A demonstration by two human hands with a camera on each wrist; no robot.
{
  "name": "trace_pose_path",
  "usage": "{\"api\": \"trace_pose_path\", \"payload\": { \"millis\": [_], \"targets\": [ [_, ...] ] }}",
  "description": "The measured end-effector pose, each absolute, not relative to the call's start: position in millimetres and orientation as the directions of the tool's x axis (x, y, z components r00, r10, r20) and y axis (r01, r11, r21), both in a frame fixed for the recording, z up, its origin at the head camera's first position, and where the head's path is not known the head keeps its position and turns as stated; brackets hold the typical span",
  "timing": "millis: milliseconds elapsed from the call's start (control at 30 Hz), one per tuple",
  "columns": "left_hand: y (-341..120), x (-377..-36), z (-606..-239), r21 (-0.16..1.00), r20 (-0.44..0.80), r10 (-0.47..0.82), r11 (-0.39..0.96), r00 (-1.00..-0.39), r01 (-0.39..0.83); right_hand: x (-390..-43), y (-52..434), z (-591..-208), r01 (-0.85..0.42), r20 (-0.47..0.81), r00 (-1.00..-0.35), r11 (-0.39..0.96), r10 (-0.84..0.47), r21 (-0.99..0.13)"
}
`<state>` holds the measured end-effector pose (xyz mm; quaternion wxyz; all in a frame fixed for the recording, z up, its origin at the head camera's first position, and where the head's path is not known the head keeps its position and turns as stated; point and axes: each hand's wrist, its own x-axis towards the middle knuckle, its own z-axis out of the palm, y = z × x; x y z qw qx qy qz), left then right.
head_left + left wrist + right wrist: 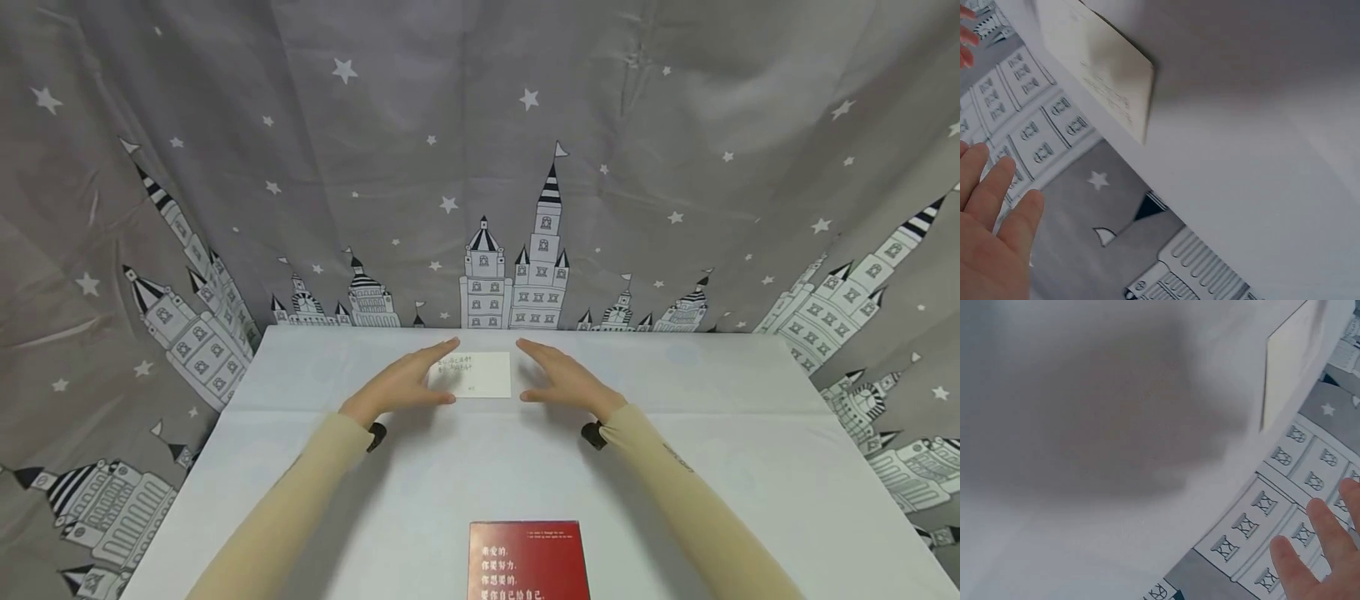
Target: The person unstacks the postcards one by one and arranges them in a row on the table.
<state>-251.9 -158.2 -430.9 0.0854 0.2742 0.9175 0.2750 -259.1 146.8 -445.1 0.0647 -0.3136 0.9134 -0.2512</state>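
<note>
A cream-coloured card (487,375) with handwritten lines lies flat near the far edge of the white table. My left hand (408,382) hovers by its left end, thumb and fingers spread apart, covering a little of that end from the head view. To the right of the card, a small gap away, my right hand (562,377) is held with its fingers apart too. Neither hand grips anything. In the left wrist view the card (1100,69) shows its writing beyond the left fingers (1019,222). The right wrist view has the card (1288,362) at upper right, above the right fingers (1329,534).
A red book or box (528,558) with white lettering lies at the table's near edge, partly cut off by the frame. The white tabletop (300,375) ends at a grey curtain (405,108) printed with castles and stars. Dark bands circle both wrists.
</note>
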Motion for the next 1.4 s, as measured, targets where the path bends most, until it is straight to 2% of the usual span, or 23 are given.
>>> {"api": "trace_pose_path", "payload": {
  "millis": [200,400,533,967,1400],
  "targets": [
    [-151.2,-232.9,-427.3,0.537,0.043,0.588,0.668,-0.808,0.515,-243.8,155.1,-445.4,-0.544,0.07,-0.794,0.654,-0.604,-0.526],
    [-148.2,-214.6,-424.4,0.49,0.143,0.655,0.605,-0.742,0.628,-224.2,164.9,-438.6,-0.55,0.101,-0.798,0.648,-0.595,-0.527],
    [-148.7,-198.9,-422.1,0.478,0.177,0.668,0.584,-0.723,0.656,-207.2,173.0,-432.0,-0.523,0.1,-0.815,0.651,-0.57,-0.55],
    [-154.9,-147.0,-413.2,0.506,0.179,0.632,0.598,-0.754,0.622,-156.9,195.6,-421.1,-0.516,0.13,-0.822,0.628,-0.555,-0.583],
    [-156.2,-119.5,-413.1,0.495,0.184,0.652,0.585,-0.736,0.642,-119.2,207.9,-420.5,-0.504,0.143,-0.834,0.628,-0.534,-0.593]
  ]
}}
